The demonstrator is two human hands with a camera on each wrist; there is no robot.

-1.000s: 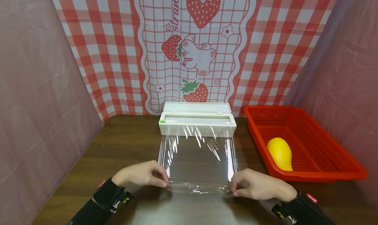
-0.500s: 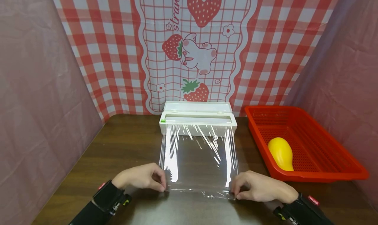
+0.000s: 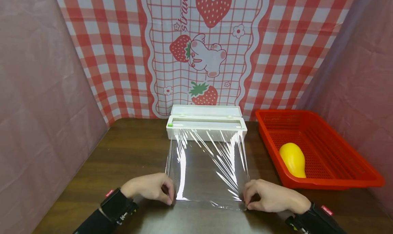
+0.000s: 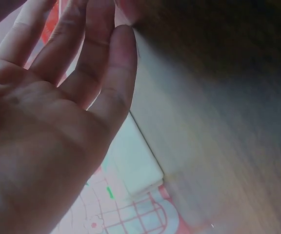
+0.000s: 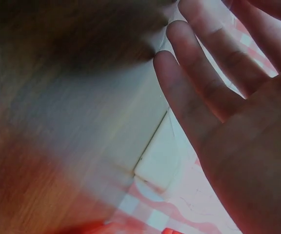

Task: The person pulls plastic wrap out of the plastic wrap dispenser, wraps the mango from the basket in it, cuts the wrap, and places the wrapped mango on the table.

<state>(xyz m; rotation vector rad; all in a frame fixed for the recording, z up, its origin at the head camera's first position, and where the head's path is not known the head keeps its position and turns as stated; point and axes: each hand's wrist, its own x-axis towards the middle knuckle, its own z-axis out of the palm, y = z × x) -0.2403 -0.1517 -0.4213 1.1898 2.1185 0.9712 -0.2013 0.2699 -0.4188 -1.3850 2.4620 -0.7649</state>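
Note:
A sheet of clear plastic wrap stretches from the white wrap dispenser box toward the front of the table. My left hand pinches its near left corner between thumb and fingers. At the near right corner my right hand pinches the wrap the same way. The sheet is taut, with bright creases running down from the box. The dispenser's lid stands raised at the back, and a small green piece sits at its left end. In both wrist views the box's end shows beyond the fingers.
To the right stands a red plastic basket holding a yellow mango-shaped object. A red-checked strawberry cloth hangs right behind the box. Pink cloth closes off the left and right sides of the brown wooden table.
Both hands have drawn slightly nearer the front edge, still pinching the corners, and the wrap between them and the box is a little longer. The creases in the sheet have shifted.

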